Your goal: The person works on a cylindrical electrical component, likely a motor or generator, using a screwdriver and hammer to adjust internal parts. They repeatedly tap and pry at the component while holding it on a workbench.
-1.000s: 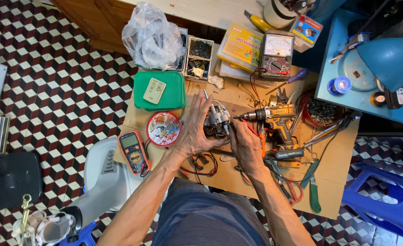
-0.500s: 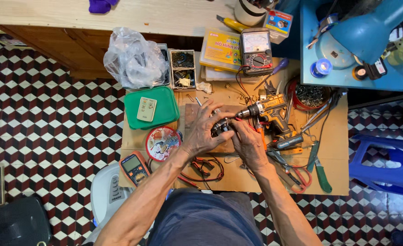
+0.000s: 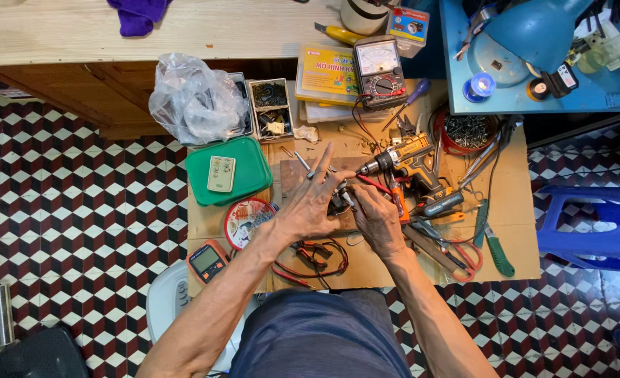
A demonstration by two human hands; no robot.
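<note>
My left hand lies with its fingers spread over a small dark metal part at the middle of the cardboard-covered work surface and steadies it. My right hand grips the same part from the right, fingers curled around it. Most of the part is hidden by both hands. A yellow cordless drill lies just beyond my right hand, its chuck pointing left toward the part. Red and black wire leads lie near my wrists.
A green lid with a small remote, a round tin, an orange meter, an analogue multimeter, a clear plastic bag, pliers and screwdrivers, a red bowl of screws, a blue stool, checkered floor.
The camera has tilted, so the bench sits lower in view. Both hands stay on the small metal part; my left fingers have spread wider over it.
</note>
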